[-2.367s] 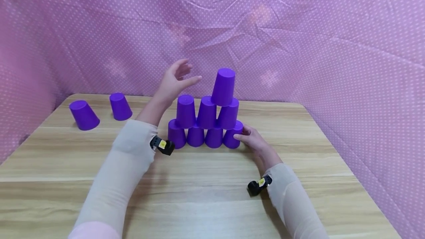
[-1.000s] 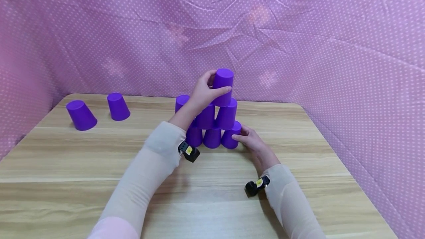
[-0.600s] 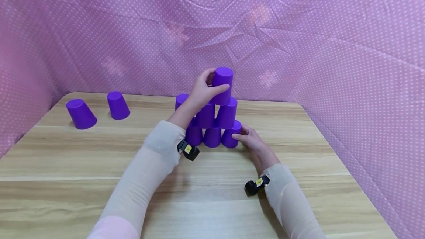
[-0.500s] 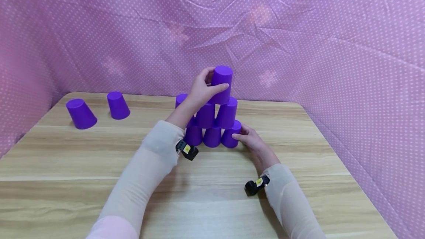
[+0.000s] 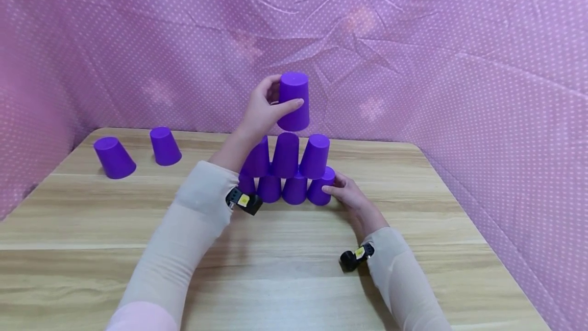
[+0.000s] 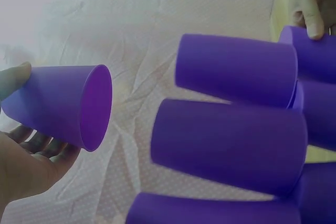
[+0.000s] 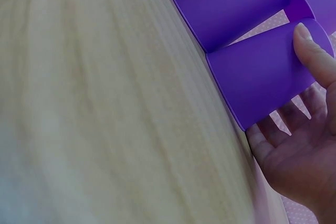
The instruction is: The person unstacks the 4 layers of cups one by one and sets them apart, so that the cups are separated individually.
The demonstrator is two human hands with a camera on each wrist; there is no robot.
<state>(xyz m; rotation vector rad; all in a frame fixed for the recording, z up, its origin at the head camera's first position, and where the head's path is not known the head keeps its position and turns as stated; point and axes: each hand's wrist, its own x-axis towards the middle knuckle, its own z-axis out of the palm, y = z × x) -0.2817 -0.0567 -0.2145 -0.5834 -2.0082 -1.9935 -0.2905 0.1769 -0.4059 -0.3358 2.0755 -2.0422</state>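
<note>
In the head view my left hand [image 5: 258, 115] grips an upside-down purple cup [image 5: 294, 88], thumb across its front. That cup hangs in the air, apart from the stack below. In the left wrist view, its open rim [image 6: 96, 108] shows. Beneath it, a row of three upside-down cups, with the middle cup [image 5: 286, 155] and right cup [image 5: 315, 157] plain to see, stands on a bottom row. My forearm partly hides the left end. My right hand [image 5: 353, 197] holds the bottom row's right-end cup [image 5: 317, 194], thumb in front and fingers behind, as the right wrist view shows.
Two more upside-down purple cups, a nearer cup [image 5: 115, 160] and a farther cup [image 5: 165, 147], stand apart at the left on the wooden table [image 5: 275, 269]. A pink dotted cloth [image 5: 413, 65] hangs behind and around the table.
My left hand came right to the top cup, took hold of it, and has lifted it up and leftward off the stack. My right hand stays on the bottom right cup.
</note>
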